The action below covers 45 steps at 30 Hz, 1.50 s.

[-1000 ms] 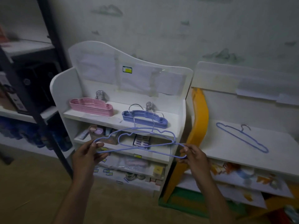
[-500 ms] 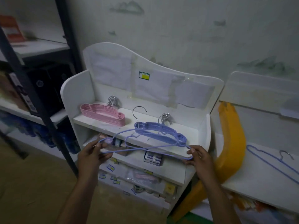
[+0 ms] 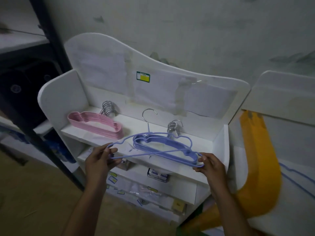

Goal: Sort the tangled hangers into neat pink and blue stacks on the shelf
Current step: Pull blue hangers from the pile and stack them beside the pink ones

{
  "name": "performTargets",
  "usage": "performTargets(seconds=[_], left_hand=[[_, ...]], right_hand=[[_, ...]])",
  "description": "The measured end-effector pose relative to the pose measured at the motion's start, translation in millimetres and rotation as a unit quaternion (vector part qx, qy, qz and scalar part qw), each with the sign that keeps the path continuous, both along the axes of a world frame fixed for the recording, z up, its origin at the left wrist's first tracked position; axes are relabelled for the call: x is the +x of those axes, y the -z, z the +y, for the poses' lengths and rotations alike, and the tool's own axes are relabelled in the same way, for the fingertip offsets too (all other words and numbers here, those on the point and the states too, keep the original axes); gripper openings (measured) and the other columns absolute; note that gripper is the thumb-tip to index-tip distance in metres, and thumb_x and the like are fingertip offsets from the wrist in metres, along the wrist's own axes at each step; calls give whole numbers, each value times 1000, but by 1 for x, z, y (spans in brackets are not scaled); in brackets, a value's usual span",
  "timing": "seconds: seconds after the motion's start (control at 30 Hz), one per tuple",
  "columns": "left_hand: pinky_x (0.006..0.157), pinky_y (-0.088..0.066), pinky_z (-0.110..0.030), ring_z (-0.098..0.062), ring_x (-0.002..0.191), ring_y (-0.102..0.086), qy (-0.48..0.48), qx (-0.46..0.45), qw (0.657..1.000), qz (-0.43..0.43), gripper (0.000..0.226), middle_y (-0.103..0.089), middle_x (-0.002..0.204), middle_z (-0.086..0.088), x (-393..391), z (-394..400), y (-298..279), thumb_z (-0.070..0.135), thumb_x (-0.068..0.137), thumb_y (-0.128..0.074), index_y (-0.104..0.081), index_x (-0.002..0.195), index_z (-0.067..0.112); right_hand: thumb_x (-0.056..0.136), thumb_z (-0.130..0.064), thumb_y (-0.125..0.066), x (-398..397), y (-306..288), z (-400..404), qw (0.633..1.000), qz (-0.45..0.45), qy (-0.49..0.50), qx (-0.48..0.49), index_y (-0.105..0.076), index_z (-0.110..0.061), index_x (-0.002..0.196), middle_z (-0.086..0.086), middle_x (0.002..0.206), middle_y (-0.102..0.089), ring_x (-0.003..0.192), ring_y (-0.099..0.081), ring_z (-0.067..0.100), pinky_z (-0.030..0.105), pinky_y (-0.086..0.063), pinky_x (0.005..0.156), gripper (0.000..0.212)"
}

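Both hands hold one blue hanger (image 3: 158, 151) level over the front of the top shelf (image 3: 136, 126); the left hand (image 3: 98, 160) pinches its left end between thumb and fingers; the right hand (image 3: 210, 165) pinches its right end likewise; each grip is pressed together on the wire, neither spread. The hanger's long axis runs left to right, parallel to the shelf's front edge, its hook (image 3: 149, 114) pointing up toward the back panel. The blue stack (image 3: 170, 147) lies directly under and just behind the held hanger, toward the shelf's right end, its hooks bunched at the rear; the pink stack (image 3: 95, 124) lies at the left end, well apart. Judged from this, the step in hand is the laying of the hanger on the blue stack. The held hanger sits offset to the left of the stack; its right end overlaps the stack's right tip, so the right hand is the nearer; the move appears to call for a shift right and back, then lowering with the hook brought in line with the bunched hooks. Another blue hanger (image 3: 296, 181) shows blurred at the right edge, on a neighbouring surface.
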State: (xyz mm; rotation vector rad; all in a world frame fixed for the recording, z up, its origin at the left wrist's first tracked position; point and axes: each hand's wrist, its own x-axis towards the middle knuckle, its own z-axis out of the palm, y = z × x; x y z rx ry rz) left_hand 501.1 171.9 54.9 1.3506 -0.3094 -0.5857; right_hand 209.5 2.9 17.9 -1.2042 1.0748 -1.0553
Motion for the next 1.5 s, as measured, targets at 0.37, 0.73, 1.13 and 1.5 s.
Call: performTargets(seconds=[0.37, 0.73, 1.13, 1.5], left_hand=[[63, -61, -28, -32, 70, -67, 21, 25, 999, -8, 21, -70, 94, -14, 19, -50, 6, 10, 100, -50, -67, 110, 4], [62, -59, -28, -34, 70, -65, 92, 47, 995, 7, 20, -69, 92, -15, 47, -102, 17, 4, 98, -50, -68, 108, 2], [57, -60, -30, -23, 55, -65, 205, 90, 975, 10, 22, -71, 87, -14, 62, -133, 37, 2, 97, -50, -71, 97, 8], [61, -59, -37, -27, 69, -69, 238, 188, 922, -241, 14, -71, 93, -7, 75, -153, 65, 8, 92, -61, -72, 94, 15]], right_hand=[[99, -2, -49, 21, 29, -42, 1000, 11, 11, 10, -66, -8, 96, 1, 74, -63, 59, -67, 29, 36, -58, 56, 18], [88, -8, -61, 20, 39, -62, 903, 409, 24, -126, -73, -19, 90, 0, 88, -65, 78, -61, 18, 30, -45, 71, 16], [92, -31, -55, 19, 40, -58, 971, 217, 94, 41, -71, -29, 96, -6, 92, -74, 91, -70, 20, 50, -54, 89, 16], [93, -14, -61, 34, 36, -47, 957, 274, 91, 9, -67, -25, 101, -6, 98, -69, 98, -64, 16, 24, -45, 80, 15]])
